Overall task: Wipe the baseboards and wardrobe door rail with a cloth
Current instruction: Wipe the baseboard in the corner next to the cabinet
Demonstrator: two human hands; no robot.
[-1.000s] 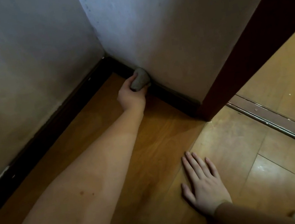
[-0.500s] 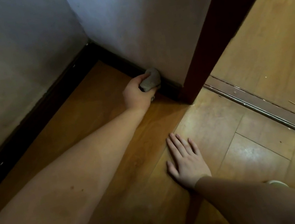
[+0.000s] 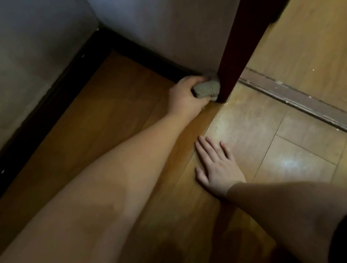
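While the head camera is looking down into a room corner, the left hand (image 3: 184, 95) is gripping a bunched grey cloth (image 3: 274, 77), fingers curled round it, at about 12 o'clock from the frame's centre. The cloth is pressing against the end of the dark baseboard (image 3: 142, 51) and touching the dark red door frame (image 3: 244, 49). At about 4 o'clock from that hand, well apart, the right hand (image 3: 217, 167) is resting flat on the wooden floor (image 3: 108, 119), fingers straight and slightly spread. A brown rail (image 3: 316, 106) is running across the floor from the frame's foot toward 4 o'clock, untouched by either hand.
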